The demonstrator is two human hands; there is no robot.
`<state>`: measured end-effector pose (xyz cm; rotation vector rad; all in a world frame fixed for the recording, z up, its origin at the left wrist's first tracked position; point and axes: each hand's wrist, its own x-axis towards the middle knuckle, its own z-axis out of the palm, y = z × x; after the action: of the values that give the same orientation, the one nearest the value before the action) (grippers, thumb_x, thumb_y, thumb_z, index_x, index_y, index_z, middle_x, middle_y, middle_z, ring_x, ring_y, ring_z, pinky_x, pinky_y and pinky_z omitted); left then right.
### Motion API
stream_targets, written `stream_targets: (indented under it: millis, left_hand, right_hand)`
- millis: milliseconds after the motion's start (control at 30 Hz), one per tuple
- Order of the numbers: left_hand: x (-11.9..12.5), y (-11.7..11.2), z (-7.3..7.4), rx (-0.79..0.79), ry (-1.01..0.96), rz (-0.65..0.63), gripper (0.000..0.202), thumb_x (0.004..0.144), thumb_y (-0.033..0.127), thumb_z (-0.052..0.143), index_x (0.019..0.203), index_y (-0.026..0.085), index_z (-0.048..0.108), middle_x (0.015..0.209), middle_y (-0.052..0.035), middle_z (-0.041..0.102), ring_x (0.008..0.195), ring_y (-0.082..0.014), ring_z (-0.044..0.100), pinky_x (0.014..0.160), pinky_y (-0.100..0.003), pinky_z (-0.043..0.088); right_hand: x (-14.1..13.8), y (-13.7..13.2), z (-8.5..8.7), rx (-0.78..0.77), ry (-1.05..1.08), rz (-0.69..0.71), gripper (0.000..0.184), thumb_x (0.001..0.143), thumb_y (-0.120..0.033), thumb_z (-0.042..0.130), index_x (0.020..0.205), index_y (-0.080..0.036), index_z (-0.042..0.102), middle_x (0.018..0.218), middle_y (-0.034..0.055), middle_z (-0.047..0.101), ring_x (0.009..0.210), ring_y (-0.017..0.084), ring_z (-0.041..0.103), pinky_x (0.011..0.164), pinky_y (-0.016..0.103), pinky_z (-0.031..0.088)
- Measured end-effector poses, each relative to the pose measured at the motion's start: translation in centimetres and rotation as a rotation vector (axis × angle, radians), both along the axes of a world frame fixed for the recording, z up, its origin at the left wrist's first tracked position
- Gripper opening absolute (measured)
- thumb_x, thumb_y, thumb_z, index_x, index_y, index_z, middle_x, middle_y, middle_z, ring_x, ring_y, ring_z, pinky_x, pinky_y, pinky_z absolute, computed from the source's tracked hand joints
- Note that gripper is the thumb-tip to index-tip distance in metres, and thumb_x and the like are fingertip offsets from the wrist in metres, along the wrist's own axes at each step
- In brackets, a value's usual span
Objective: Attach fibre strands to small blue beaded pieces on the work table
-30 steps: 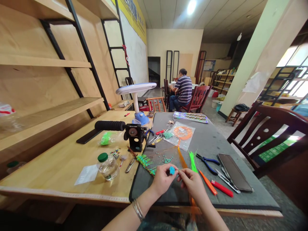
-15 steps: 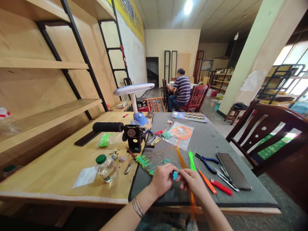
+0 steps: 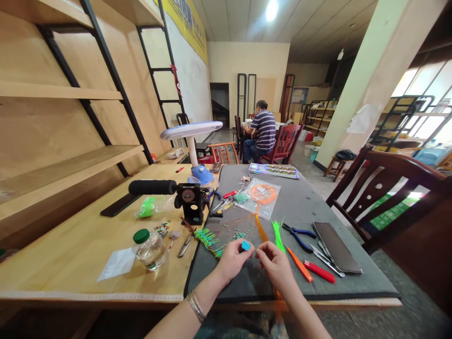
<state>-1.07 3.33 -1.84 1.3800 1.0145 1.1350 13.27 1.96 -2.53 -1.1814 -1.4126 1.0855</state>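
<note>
Closed around a small bright-blue beaded cluster [image 3: 246, 245], my left hand [image 3: 230, 262] sits over the grey mat [image 3: 243, 292]. My right hand [image 3: 276, 264] is just to its right, thumb and fingers pinched together; what they hold is too fine to make out. A bundle of orange strands [image 3: 262, 230] runs beneath my right hand and over the table's front edge. Left of my hands lies a strip with green and turquoise tips [image 3: 208, 238]. Loose turquoise beads [image 3: 240, 233] are scattered beyond my left hand.
To the right are green strands [image 3: 278, 235], blue-handled pliers [image 3: 300, 236], an orange tool [image 3: 300, 264], a red-handled tool [image 3: 319, 271], scissors [image 3: 328, 262] and a phone [image 3: 337, 247]. A green-capped jar [image 3: 151, 252] and a black clamp [image 3: 190, 202] stand left. A person [image 3: 263, 132] sits farther back.
The blue cluster has turned to face upward and moved left with my left hand. My right hand has drawn slightly apart from it. The view has shifted slightly.
</note>
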Motion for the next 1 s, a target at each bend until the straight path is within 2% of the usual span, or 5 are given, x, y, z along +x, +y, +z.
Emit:
stream_targets:
  millis: [167, 467, 733, 867, 1000]
  left_hand:
    - [-0.5, 0.1, 0.1, 0.026, 0.025, -0.003, 0.021, 0.075, 0.033, 0.065, 0.067, 0.014, 0.061, 0.062, 0.0002, 0.056, 0.062, -0.0128, 0.049, 0.061, -0.023, 0.038]
    - [-0.2, -0.1, 0.5, -0.165, -0.126, 0.094, 0.037, 0.069, 0.050, 0.068, 0.065, 0.015, 0.057, 0.046, 0.0091, 0.037, 0.039, -0.0041, 0.024, 0.039, -0.020, 0.016]
    - [0.4, 0.0, 0.9, -0.235, -0.233, 0.126, 0.039, 0.064, 0.049, 0.072, 0.071, 0.014, 0.057, 0.056, 0.0061, 0.048, 0.039, -0.0020, 0.025, 0.037, -0.018, 0.014]
    - [0.6, 0.0, 0.9, -0.243, -0.255, 0.135, 0.040, 0.065, 0.050, 0.071, 0.068, 0.014, 0.054, 0.051, 0.0083, 0.042, 0.038, -0.0022, 0.023, 0.038, -0.019, 0.012]
    - [0.9, -0.2, 1.0, -0.226, -0.255, 0.161, 0.040, 0.064, 0.051, 0.071, 0.065, 0.015, 0.054, 0.046, 0.0101, 0.035, 0.040, -0.0033, 0.022, 0.039, -0.019, 0.013]
  right_hand:
    - [1.5, -0.3, 0.2, 0.048, -0.176, -0.021, 0.022, 0.082, -0.041, 0.051, 0.079, -0.020, 0.058, 0.070, 0.0016, 0.064, 0.058, 0.015, 0.058, 0.053, 0.024, 0.045]
    - [9.4, -0.2, 2.1, 0.047, -1.255, -0.291, 0.015, 0.078, -0.033, 0.061, 0.072, -0.019, 0.063, 0.074, 0.0097, 0.068, 0.076, 0.025, 0.062, 0.064, 0.031, 0.040]
    - [10.4, 1.2, 0.9, 0.200, -0.734, -0.313, 0.025, 0.085, -0.042, 0.045, 0.081, -0.021, 0.057, 0.078, 0.0073, 0.068, 0.073, 0.022, 0.062, 0.066, 0.031, 0.042]
    - [7.7, 0.3, 1.2, 0.070, -0.195, -0.196, 0.034, 0.086, -0.056, 0.039, 0.086, -0.022, 0.047, 0.065, 0.0006, 0.061, 0.049, 0.015, 0.054, 0.049, 0.025, 0.040]
    - [3.4, -1.5, 1.4, 0.026, -0.141, -0.009, 0.034, 0.084, -0.055, 0.043, 0.081, -0.022, 0.049, 0.051, -0.0057, 0.048, 0.044, 0.011, 0.045, 0.045, 0.022, 0.035]
